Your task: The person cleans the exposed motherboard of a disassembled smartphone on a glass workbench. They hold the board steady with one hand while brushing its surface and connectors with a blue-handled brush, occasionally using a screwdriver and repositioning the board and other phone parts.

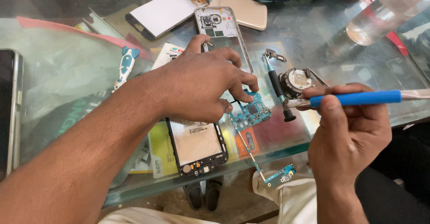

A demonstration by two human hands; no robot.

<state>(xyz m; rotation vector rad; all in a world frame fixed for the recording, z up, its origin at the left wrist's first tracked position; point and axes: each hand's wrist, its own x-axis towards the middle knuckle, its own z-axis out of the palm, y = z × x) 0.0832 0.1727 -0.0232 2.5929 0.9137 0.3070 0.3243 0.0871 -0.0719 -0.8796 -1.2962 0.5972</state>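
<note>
Board (251, 113), a small teal circuit, lies at frame centre on the glass table (322, 36), just right of the opened phone (197, 143). My left hand (201, 87) pinches its upper edge with curled fingertips; my right hand (347, 134) grips the blue-handled tool (358, 98) between thumb and fingers. I judge I should hold the board flat and lift gently, since its ribbon (253, 159) trails off the table edge.

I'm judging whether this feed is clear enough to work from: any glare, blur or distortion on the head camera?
Head view: the glass table throws pale glare at left; the circuit board and left hand are sharp; the blue-handled tool in the right hand blurs toward its right end; edges bow slightly.
</note>
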